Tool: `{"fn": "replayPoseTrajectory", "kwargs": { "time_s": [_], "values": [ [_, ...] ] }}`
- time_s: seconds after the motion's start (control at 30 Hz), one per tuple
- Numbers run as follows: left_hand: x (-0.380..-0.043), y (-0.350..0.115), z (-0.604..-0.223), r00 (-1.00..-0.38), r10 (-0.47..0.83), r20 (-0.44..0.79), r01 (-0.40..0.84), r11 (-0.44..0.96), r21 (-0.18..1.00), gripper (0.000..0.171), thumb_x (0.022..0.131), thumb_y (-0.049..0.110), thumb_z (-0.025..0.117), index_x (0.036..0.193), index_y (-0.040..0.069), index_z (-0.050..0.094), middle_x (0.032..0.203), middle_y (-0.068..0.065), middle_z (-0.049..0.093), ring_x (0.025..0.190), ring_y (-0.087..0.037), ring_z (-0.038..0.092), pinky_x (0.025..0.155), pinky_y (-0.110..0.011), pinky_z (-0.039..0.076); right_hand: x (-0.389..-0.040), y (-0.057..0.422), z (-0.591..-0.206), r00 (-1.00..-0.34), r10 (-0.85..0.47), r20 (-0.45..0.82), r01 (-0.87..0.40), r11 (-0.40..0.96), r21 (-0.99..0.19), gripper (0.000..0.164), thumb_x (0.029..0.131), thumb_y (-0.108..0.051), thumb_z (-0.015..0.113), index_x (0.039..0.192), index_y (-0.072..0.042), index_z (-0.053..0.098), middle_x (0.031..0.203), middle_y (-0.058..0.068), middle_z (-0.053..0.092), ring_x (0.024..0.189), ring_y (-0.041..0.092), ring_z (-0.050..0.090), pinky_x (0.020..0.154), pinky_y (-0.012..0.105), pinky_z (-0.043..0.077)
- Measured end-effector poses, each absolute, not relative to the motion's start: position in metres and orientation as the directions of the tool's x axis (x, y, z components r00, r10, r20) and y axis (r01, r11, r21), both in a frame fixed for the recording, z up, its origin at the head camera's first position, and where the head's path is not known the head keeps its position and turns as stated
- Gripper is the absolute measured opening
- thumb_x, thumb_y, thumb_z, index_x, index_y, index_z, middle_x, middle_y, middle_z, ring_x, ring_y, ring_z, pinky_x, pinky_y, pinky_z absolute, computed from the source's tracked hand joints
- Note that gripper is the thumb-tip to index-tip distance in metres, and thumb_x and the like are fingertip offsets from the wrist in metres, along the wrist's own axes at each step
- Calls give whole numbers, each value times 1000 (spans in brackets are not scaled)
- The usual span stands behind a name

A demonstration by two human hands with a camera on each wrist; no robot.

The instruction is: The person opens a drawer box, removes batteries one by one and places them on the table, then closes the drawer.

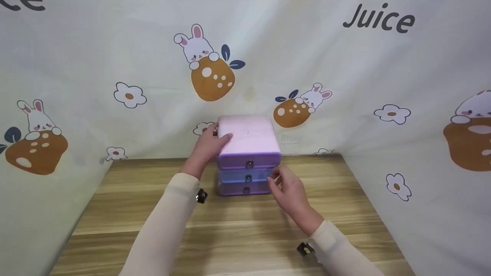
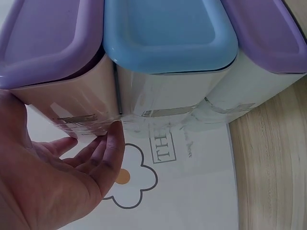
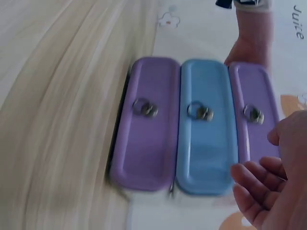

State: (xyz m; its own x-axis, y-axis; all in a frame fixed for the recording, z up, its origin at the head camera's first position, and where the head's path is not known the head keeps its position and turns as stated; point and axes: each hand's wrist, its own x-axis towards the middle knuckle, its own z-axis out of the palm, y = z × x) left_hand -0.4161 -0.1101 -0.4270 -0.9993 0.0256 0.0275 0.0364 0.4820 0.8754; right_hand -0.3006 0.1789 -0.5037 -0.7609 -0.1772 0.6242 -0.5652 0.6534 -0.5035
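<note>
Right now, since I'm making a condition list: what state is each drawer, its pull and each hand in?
Top purple drawer: closed or barely ajar; a thin dark gap shows behind its front.
Middle blue drawer: looks closed.
Bottom purple drawer: looks closed.
Ring pulls: hanging, ungripped.
Left hand: resting on the top unit's left side, thumb on top.
Right hand: fingers loosely curled, holding nothing.

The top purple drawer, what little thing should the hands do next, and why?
Maybe the right hand should pinch the metal pull on the top purple drawer. That hand is close by and seems to hold nothing, while the left hand has its thumb on the pink top, so it could probably keep things steady.
</note>
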Motion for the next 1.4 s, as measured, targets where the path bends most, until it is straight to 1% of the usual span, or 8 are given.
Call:
{"fn": "replayPoseTrajectory", "kwargs": {
  "time_s": [0.1,0.33,0.5,0.63,0.83,1.2,1.33,1.4],
  "values": [
    [-417,-112,-429,-998,31,50,59,491,869,91,104,55,68,174,10,30,169,-22,46,156,-39,45,128,-56,36,-302,157,-501,-747,-155,646,-558,674,-484,19,101,-13,79,114,-4,68,103,6,69,86,22,69,74,36,61],
    [-417,-112,-430,-997,26,69,72,493,867,92,103,56,68,173,9,32,166,-23,49,153,-40,48,125,-56,40,-310,120,-501,-787,-56,615,-457,722,-519,18,102,-20,78,114,-9,69,106,2,72,88,17,68,76,37,61],
    [-416,-109,-430,-998,28,51,58,482,874,92,104,56,68,174,10,31,167,-22,48,154,-39,47,125,-56,40,-315,107,-505,-762,-15,647,-440,745,-501,15,101,-17,79,108,-8,69,99,2,73,84,18,70,73,37,61],
    [-415,-108,-430,-999,26,26,35,479,877,93,104,58,67,175,12,28,171,-21,43,157,-40,43,127,-57,37,-318,103,-507,-738,0,675,-443,754,-485,13,100,-15,79,104,-8,69,94,3,73,79,18,70,70,37,61],
    [-417,-110,-431,-1000,20,20,28,483,875,92,104,58,67,175,13,29,171,-21,43,157,-39,43,127,-57,37,-322,99,-507,-742,35,669,-425,748,-510,10,100,-14,78,99,-10,68,88,2,74,75,17,69,68,37,61],
    [-417,-110,-432,-997,20,74,75,486,871,92,103,57,69,173,11,32,168,-21,48,154,-38,46,126,-56,38,-324,95,-502,-758,132,639,-413,661,-627,11,87,-8,77,89,-12,67,75,-4,66,67,15,60,63,40,52],
    [-418,-110,-432,-998,12,61,60,484,873,92,103,58,69,173,12,32,168,-20,47,155,-39,46,126,-56,38,-323,93,-499,-807,190,560,-372,573,-730,9,86,-6,76,85,-11,68,67,-8,60,61,12,56,61,37,49],
    [-417,-110,-432,-998,8,58,55,485,873,92,103,57,69,173,11,32,169,-20,47,155,-39,45,126,-57,38,-322,92,-497,-848,213,485,-335,494,-803,8,87,-4,73,85,-10,68,65,-7,58,57,13,56,57,34,48]
  ]
}}
